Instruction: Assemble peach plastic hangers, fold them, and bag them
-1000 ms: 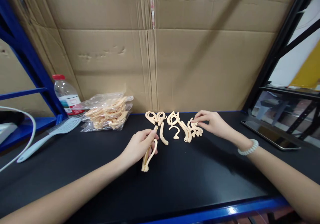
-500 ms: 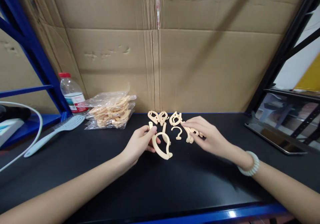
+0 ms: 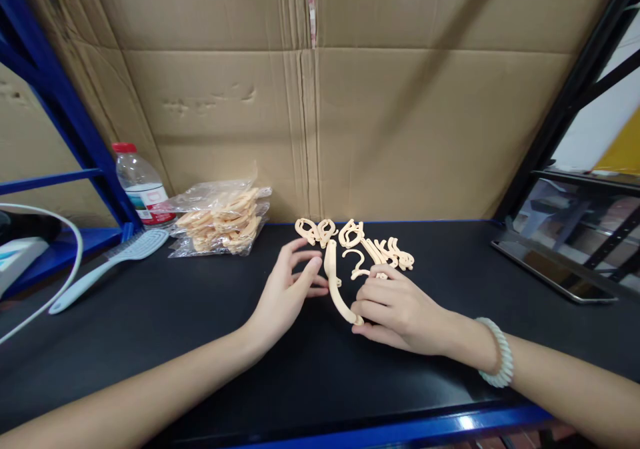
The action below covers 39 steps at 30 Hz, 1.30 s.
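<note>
My right hand (image 3: 400, 309) pinches the lower end of a cream plastic hanger arm (image 3: 336, 289), a curved piece seen nearly edge-on. Just left of that piece is my left hand (image 3: 285, 289), its fingers apart and holding nothing; whether a fingertip touches the piece I cannot tell. Beyond my right hand lies a cream hook (image 3: 355, 257), its base partly behind the fingers. Farther back sit looped hanger parts (image 3: 351, 235), with more curved hanger pieces (image 3: 400, 255) piled to their right.
Clear bags of cream hanger parts (image 3: 225, 219) are stacked at the back left, near a red-capped bottle (image 3: 146, 192) and a pale blue hairbrush (image 3: 113, 262). A phone-like dark slab (image 3: 555, 272) lies at the right. Cardboard (image 3: 425, 129) walls off the back of the black table (image 3: 225, 382).
My left hand has let go of the hanger arm and opened. My right hand has come from the pile towards me and left, and now grips the arm's lower end. The view has shifted slightly.
</note>
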### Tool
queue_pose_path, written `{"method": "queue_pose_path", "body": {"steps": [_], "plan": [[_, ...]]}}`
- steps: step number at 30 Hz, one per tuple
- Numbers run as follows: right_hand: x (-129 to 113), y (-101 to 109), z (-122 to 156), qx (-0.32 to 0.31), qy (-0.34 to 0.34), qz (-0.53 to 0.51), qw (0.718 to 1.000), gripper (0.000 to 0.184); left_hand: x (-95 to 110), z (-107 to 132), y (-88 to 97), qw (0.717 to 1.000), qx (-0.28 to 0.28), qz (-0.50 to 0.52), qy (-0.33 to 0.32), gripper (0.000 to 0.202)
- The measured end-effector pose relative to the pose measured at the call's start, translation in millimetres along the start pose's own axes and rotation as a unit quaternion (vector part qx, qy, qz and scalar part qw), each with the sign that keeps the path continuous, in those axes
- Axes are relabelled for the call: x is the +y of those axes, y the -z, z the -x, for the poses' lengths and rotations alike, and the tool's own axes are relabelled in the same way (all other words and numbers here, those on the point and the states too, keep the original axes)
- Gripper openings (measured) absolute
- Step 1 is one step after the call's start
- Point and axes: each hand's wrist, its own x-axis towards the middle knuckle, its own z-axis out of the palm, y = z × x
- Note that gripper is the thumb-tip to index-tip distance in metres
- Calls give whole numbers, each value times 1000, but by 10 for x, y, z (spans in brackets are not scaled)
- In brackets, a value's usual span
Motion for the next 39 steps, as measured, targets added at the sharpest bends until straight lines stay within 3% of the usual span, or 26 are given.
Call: {"method": "queue_pose_path", "body": {"steps": [2, 3, 6, 7, 9, 11, 13, 16, 21, 26, 31, 39], "plan": [[10, -16, 14, 14, -13, -1, 1000, 19, -11, -4, 37, 985, 26, -110, -129, 47], [14, -25, 20, 19, -18, -1, 1000, 20, -8, -2, 54, 961, 13, -184, -205, 45], [16, -44, 30, 26, -28, 2, 999, 20, 21, 21, 75, 834, -126, -380, -380, 35], [11, -46, 29, 24, -28, 5, 999, 20, 32, 33, 69, 793, -171, -418, -408, 31], [-8, -42, 21, 19, -20, 11, 1000, 22, 45, 58, 43, 742, -212, -466, -432, 19], [-32, -31, 9, 11, -12, 14, 1000, 25, 43, 76, 13, 720, -211, -493, -442, 14], [-53, -18, -2, 10, -6, 14, 1000, 27, 36, 86, -11, 703, -210, -509, -449, 22], [-64, -5, -4, 6, -1, -3, 1000, 30, 36, 94, -27, 703, -232, -510, -438, 28], [-58, 13, 8, -6, -46, -109, 993, 24, 70, 118, -28, 741, -252, -470, -409, 29], [-95, 51, -22, 37, -71, -203, 976, 13, 66, 127, -4, 770, -251, -425, -404, 24], [-67, 100, -37, 68, -182, -260, 946, 17, 96, 97, 33, 738, -231, -429, -467, 31], [139, 61, -19, 174, -240, -260, 919, 14, 97, -88, 153, 743, -227, -451, -439, 19]]}}
